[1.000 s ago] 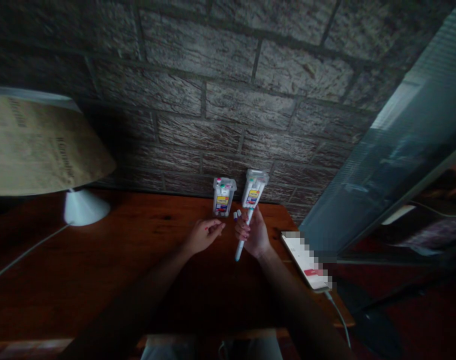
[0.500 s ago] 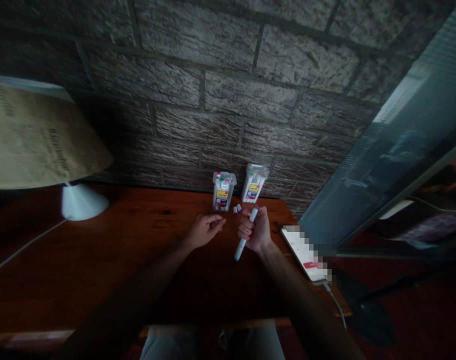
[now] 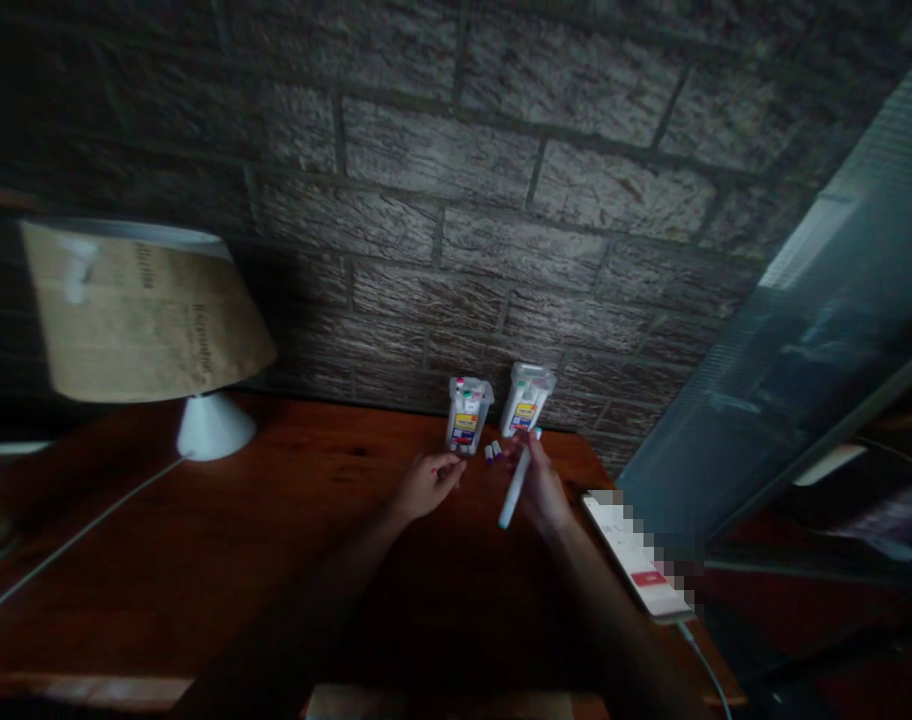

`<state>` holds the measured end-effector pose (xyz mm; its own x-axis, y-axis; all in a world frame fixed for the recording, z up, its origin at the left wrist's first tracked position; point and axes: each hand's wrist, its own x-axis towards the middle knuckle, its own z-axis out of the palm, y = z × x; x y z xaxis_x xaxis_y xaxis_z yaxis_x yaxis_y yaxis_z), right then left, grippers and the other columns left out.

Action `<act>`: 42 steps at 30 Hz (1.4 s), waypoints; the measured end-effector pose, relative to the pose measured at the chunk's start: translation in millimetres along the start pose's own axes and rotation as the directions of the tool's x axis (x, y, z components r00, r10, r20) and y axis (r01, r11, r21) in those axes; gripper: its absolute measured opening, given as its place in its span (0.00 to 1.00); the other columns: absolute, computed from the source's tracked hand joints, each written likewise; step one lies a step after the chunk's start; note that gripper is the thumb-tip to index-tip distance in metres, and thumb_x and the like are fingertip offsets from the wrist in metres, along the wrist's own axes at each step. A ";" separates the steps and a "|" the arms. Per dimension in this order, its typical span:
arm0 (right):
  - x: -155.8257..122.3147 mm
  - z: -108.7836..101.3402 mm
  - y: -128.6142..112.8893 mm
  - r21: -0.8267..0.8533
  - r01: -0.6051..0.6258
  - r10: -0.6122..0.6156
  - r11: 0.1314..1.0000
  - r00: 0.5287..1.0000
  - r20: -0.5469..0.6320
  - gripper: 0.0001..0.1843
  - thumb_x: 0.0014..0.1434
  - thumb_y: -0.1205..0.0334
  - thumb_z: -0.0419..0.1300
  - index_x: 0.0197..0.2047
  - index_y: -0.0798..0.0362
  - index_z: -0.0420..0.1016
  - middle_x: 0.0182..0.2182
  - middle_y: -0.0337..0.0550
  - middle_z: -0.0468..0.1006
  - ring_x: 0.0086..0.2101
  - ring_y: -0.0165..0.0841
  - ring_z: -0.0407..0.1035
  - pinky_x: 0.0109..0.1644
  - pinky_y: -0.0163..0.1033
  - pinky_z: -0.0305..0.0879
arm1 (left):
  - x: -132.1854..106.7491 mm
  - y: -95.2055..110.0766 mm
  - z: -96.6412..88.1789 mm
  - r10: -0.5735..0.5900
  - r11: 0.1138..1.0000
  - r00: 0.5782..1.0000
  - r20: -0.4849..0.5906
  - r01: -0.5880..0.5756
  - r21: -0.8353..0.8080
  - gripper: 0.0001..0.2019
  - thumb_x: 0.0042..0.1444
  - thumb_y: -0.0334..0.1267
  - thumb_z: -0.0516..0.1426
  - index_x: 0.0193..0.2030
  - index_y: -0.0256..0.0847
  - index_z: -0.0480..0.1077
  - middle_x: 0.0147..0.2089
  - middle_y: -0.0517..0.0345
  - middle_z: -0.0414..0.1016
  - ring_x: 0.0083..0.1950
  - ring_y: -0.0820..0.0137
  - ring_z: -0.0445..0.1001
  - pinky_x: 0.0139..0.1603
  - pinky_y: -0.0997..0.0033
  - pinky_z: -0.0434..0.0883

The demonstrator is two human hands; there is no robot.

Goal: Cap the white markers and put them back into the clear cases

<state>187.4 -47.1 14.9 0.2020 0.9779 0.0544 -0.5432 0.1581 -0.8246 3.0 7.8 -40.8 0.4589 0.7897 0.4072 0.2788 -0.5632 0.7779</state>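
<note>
My right hand (image 3: 540,488) grips a white marker (image 3: 517,485) that slants down to the left, its tip towards me. My left hand (image 3: 428,484) hovers just left of it, fingers curled with the fingertips pinched together; I cannot make out anything in them. Two clear marker boxes stand against the brick wall beyond the hands: the left box (image 3: 467,415) with several markers inside, and the right box (image 3: 527,399). Two small marker caps (image 3: 493,451) lie on the wooden table (image 3: 276,540) between the boxes and my hands.
A table lamp (image 3: 145,320) with a paper shade stands at the back left, its cord (image 3: 73,535) running across the table. A phone (image 3: 636,555) with a cable lies at the table's right edge. A glass pane leans at the right.
The view has shifted, with everything now lower and further right in the picture. My right hand keeps the marker and has moved up towards the boxes. The left hand stays beside it.
</note>
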 end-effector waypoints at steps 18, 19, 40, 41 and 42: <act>100.8 46.3 -76.2 -0.645 0.486 -0.475 0.590 0.854 0.210 0.25 0.56 0.38 0.64 0.25 0.54 0.75 0.18 0.40 0.75 0.17 0.28 0.67 0.21 0.32 0.59 | -1.2 1.8 -0.5 -0.079 0.997 0.997 0.024 0.079 -0.025 0.19 0.65 0.50 0.51 0.31 0.40 0.73 0.27 0.58 0.76 0.29 0.70 0.74 0.34 0.73 0.67; 103.5 42.6 -73.7 -0.681 0.478 -0.449 0.555 0.861 0.239 0.24 0.56 0.40 0.65 0.24 0.54 0.75 0.18 0.40 0.75 0.17 0.28 0.66 0.21 0.32 0.58 | -1.0 1.0 -0.4 -0.083 0.996 0.996 0.026 0.084 -0.025 0.19 0.65 0.50 0.51 0.32 0.39 0.73 0.26 0.58 0.76 0.29 0.70 0.74 0.33 0.73 0.67; 50.8 -3.0 -70.2 -0.981 0.169 -0.171 -0.100 0.968 0.184 0.09 0.60 0.59 0.64 0.41 0.52 0.83 0.42 0.46 0.85 0.43 0.38 0.79 0.50 0.39 0.69 | 0.9 -2.0 -3.0 -0.086 0.995 0.996 0.017 0.087 -0.045 0.19 0.63 0.51 0.52 0.33 0.38 0.74 0.26 0.57 0.77 0.30 0.69 0.75 0.37 0.72 0.67; 43.4 -17.2 -64.5 -0.987 0.069 -0.138 -0.144 0.986 0.089 0.11 0.58 0.59 0.66 0.44 0.53 0.82 0.44 0.49 0.84 0.46 0.40 0.78 0.50 0.39 0.69 | 1.1 -1.7 -3.0 -0.092 0.994 0.996 0.021 0.093 -0.048 0.19 0.63 0.52 0.52 0.33 0.38 0.74 0.26 0.57 0.77 0.30 0.69 0.74 0.36 0.72 0.67; 37.1 -30.7 -57.7 -0.983 -0.005 -0.114 -0.183 0.993 0.016 0.16 0.57 0.58 0.66 0.48 0.54 0.81 0.47 0.52 0.83 0.48 0.42 0.77 0.50 0.39 0.69 | 1.1 -1.4 -3.0 -0.097 0.994 0.995 0.026 0.099 -0.052 0.20 0.63 0.53 0.52 0.33 0.39 0.73 0.26 0.57 0.76 0.29 0.69 0.74 0.35 0.72 0.67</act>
<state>251.2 -24.1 47.2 0.2490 0.9557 0.1569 0.8997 -0.1683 -0.4027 0.6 10.3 -40.0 0.4512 0.8342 0.3171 0.2783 -0.4691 0.8381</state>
